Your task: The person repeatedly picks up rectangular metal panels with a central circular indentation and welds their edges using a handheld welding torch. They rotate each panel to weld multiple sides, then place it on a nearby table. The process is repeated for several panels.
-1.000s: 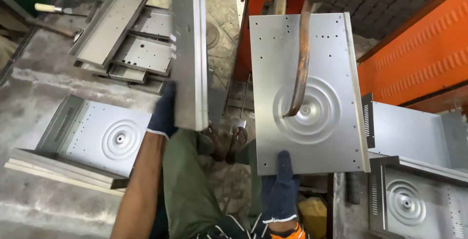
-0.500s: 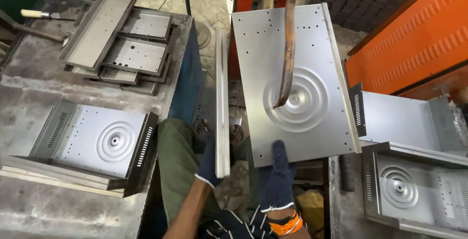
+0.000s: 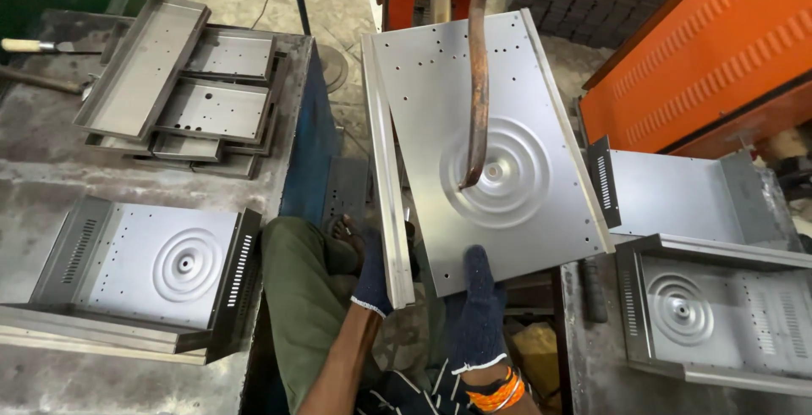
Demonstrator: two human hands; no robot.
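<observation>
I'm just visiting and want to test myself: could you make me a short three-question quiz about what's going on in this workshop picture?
1. True or false: both hands wear dark gloves.
2. What does the left hand grip? A) a hammer B) a narrow metal strip C) a brick
3. What touches the centre of the ringed sheet?

Key
1. True; the right hand is gloved too.
2. B, the metal strip.
3. The tip of a curved copper rod meets the flat metal sheet, which the right hand's fingers press on.
</observation>
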